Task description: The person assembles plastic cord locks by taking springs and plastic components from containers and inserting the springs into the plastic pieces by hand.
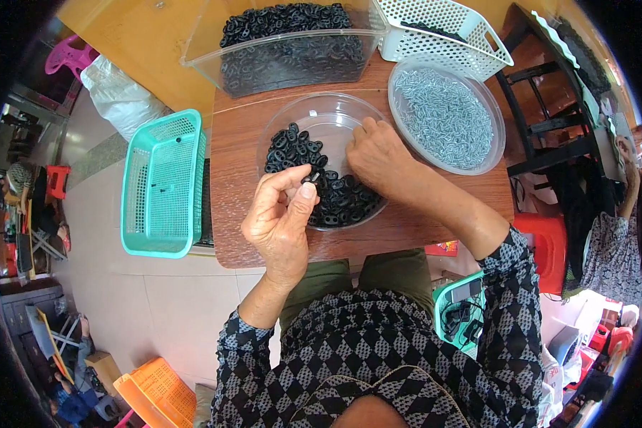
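My left hand (282, 225) pinches a small black oval piece (314, 175) between thumb and forefinger, over the near left part of a clear round bowl (339, 97). Similar black oval pieces with holes (346, 203) lie heaped along the left and near side of that bowl. Inside its far right part, my right hand (378, 153) is closed with curled fingers; its fingertips are turned away, so anything in them is hidden. To the right of this hand, a clear round tray (498, 132) holds many small silver screw-like metal pieces (446, 118).
At the table's (239, 171) far edge stand a clear bin (285, 80) of black pieces and a white perforated basket (435, 58). A green basket (128, 207) is left of the table, an orange crate (157, 396) lower left. Red stool (549, 250) and another person's sleeve (613, 250) are at right.
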The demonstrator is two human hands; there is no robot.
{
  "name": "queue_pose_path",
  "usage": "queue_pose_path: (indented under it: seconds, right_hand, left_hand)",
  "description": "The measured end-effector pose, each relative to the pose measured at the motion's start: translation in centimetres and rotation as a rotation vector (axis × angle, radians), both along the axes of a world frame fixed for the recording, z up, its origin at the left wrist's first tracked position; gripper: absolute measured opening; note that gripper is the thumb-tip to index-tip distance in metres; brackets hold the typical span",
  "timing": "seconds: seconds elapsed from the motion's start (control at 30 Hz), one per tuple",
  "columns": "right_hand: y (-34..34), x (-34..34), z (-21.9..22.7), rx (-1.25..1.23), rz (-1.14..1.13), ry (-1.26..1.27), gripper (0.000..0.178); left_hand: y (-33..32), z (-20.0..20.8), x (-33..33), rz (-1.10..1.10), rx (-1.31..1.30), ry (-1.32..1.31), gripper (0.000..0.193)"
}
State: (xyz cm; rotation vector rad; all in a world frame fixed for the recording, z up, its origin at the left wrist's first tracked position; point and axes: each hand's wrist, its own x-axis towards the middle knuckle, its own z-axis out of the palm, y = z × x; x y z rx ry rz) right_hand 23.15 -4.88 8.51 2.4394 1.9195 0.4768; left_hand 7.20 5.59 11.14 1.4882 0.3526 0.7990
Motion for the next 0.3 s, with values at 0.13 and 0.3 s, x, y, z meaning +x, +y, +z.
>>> queue_pose_path:
  seconds: [0.13, 0.3]
  right_hand:
    - [0.49, 0.33, 0.13, 0.060, -0.010, 0.152, 0.009]
    - [0.78, 0.84, -0.26, 0.124, -0.100, 0.404, 0.011]
  left_hand:
    - [-0.02, 0.08, 0.19, -0.016, 0.010, 0.010, 0.018]
    - [-0.01, 0.81, 0.01, -0.112, -0.217, 0.090, 0.017]
